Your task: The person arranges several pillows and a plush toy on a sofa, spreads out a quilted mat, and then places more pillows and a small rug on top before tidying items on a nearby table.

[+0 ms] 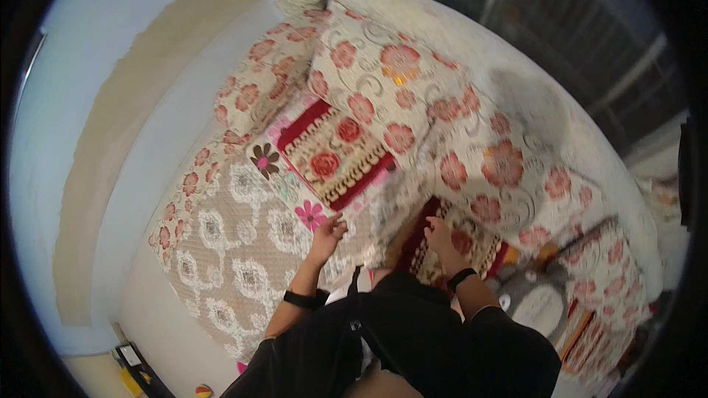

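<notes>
My left hand [328, 236] is over the beige quilted cover [228, 228], its fingers apart and nothing in them. Just beyond its fingertips lies a rectangular red-and-cream mat [335, 153] with roses on it. Under that mat a white cloth with pink and brown flowers [310, 214] spreads out past its edges. My right hand [438, 234] is above a second red-bordered mat [461, 239], with fingers parted and empty. Whether the right fingertips touch this mat I cannot tell. My forearm hides part of it.
A sofa back [472, 136] covered in cream fabric with red flowers curves behind the mats. Beside my right arm sits a grey plush toy [535, 302]. A small red-and-yellow ball [203, 390] lies at the lower left, near a black box-like object [140, 368].
</notes>
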